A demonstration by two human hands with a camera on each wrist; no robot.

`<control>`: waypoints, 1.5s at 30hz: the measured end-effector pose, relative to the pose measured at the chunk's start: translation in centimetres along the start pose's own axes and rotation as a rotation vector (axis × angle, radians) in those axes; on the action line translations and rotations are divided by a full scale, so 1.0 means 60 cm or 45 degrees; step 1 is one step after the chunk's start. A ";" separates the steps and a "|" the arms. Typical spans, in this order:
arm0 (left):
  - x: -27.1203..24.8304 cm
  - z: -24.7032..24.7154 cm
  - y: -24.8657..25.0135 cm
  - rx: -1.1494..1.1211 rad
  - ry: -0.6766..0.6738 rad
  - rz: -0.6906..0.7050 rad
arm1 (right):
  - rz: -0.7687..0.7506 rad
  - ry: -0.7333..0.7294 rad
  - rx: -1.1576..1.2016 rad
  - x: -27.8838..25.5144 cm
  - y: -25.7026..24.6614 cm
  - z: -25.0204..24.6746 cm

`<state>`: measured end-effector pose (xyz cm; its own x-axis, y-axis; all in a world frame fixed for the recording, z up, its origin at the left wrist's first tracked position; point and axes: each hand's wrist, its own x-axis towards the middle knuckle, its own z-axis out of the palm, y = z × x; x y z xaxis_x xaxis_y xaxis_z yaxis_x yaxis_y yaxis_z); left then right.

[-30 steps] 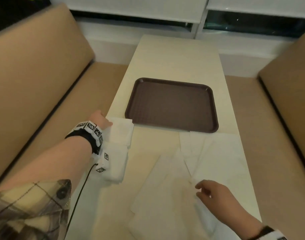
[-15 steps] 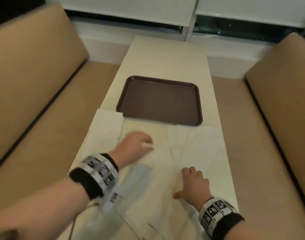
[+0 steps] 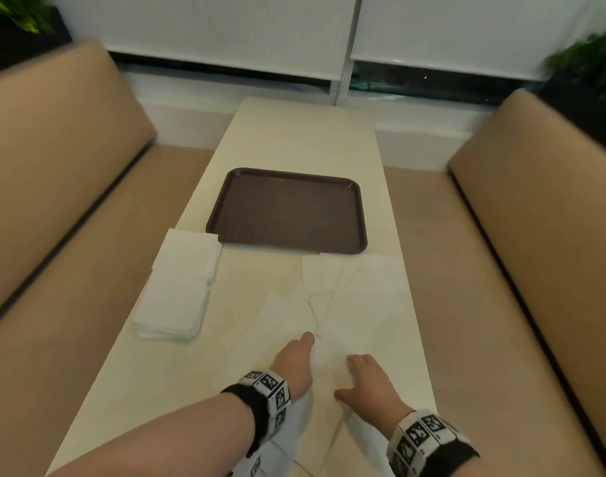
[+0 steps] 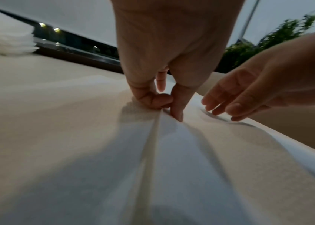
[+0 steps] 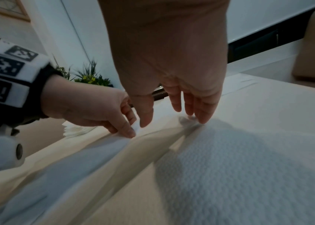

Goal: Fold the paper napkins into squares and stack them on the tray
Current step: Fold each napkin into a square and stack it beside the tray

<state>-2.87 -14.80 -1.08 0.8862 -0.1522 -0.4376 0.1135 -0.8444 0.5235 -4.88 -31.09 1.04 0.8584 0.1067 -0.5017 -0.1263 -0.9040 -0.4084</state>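
Both hands are down on the loose napkins (image 3: pixel 360 304) spread across the near right part of the table (image 3: pixel 305 139). The left hand (image 3: pixel 294 361) has thumb and forefinger curled together, pinching a raised edge of one napkin (image 4: pixel 158 152) right at the paper, with a ridge running back from the pinch toward the wrist. The right hand (image 3: pixel 367 383) sits just beside it on the right, fingers (image 5: pixel 201 109) nearly straight and a little spread, tips touching the sheet and gripping nothing; the thumb hangs near the left hand's pinch. In the right wrist view the embossed sheet under that hand lies flat, with a fold line running from the fingertips. Over on the near left, the stack (image 3: pixel 177 287) of napkins lies at the table's edge, its far corner just beside the tray (image 3: pixel 360 215). The tray, dark brown, lies mid-table, beyond the hands, no napkin on it. Tan benches (image 3: pixel 54 173) flank the table on both sides, white blinds (image 3: pixel 226 29) hang at the far end, and plants (image 3: pixel 590 63) show in the far corners.
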 end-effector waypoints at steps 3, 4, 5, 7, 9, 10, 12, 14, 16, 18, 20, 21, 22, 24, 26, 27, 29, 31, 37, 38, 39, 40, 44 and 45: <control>-0.001 -0.004 0.005 -0.048 -0.032 -0.105 | 0.034 -0.045 0.172 -0.008 0.005 -0.008; -0.004 -0.006 0.008 -0.026 -0.050 -0.119 | 0.049 -0.051 0.215 -0.010 0.006 -0.012; -0.006 -0.008 0.010 -0.018 -0.048 -0.123 | 0.044 -0.028 0.261 -0.012 0.007 -0.017; -0.011 -0.017 0.016 -0.065 0.005 -0.108 | 0.065 0.080 0.396 -0.015 0.010 -0.027; -0.019 -0.037 0.020 -0.205 0.093 -0.052 | 0.090 0.212 0.593 -0.017 0.012 -0.039; -0.023 -0.052 0.022 -0.312 0.120 -0.021 | 0.099 0.233 0.734 -0.015 0.012 -0.044; -0.032 -0.086 0.028 -0.570 0.165 0.014 | 0.096 0.150 1.028 -0.010 0.006 -0.057; -0.043 -0.123 0.039 -0.802 0.255 0.023 | 0.079 -0.011 1.261 -0.003 -0.007 -0.071; -0.055 -0.157 0.056 -1.029 0.303 0.029 | -0.025 -0.125 1.392 -0.002 -0.033 -0.098; -0.067 -0.187 0.072 -1.166 0.254 0.078 | -0.161 -0.119 1.383 -0.006 -0.059 -0.129; -0.082 -0.208 0.085 -1.187 0.179 0.137 | -0.248 -0.047 1.335 -0.011 -0.076 -0.161; -0.085 -0.214 0.088 -1.192 0.170 0.163 | -0.280 -0.024 1.329 -0.015 -0.083 -0.176; -0.089 -0.220 0.092 -1.206 0.179 0.181 | -0.312 -0.022 1.341 -0.020 -0.089 -0.190; -0.093 -0.230 0.098 -1.266 0.224 0.204 | -0.357 -0.034 1.402 -0.027 -0.095 -0.212; -0.096 -0.237 0.103 -1.360 0.207 0.218 | -0.395 -0.052 1.464 -0.032 -0.099 -0.230; -0.096 -0.240 0.106 -1.402 0.188 0.215 | -0.414 -0.065 1.489 -0.036 -0.099 -0.236; -0.095 -0.244 0.111 -1.479 0.149 0.208 | -0.452 -0.046 1.489 -0.042 -0.098 -0.244; -0.095 -0.246 0.117 -1.547 0.128 0.185 | -0.499 0.029 1.411 -0.048 -0.098 -0.248; -0.095 -0.252 0.120 -1.587 0.041 0.124 | -0.574 0.190 1.128 -0.062 -0.100 -0.254; -0.097 -0.255 0.121 -1.610 0.029 0.110 | -0.575 0.233 1.081 -0.062 -0.102 -0.251; -0.099 -0.257 0.120 -1.648 0.016 0.085 | -0.582 0.281 1.029 -0.060 -0.102 -0.247; -0.101 -0.259 0.121 -1.690 -0.013 0.060 | -0.599 0.331 0.981 -0.059 -0.104 -0.242; -0.092 -0.251 0.110 -1.468 0.117 0.070 | -0.655 0.398 0.783 -0.057 -0.110 -0.227; -0.088 -0.249 0.106 -1.364 0.193 0.095 | -0.651 0.353 0.750 -0.059 -0.108 -0.229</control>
<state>-0.13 -11.70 15.48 0.9451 -0.0576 -0.3217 0.3250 0.0633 0.9436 -0.25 -31.28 15.96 0.9623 0.2703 0.0290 0.1392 -0.3984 -0.9066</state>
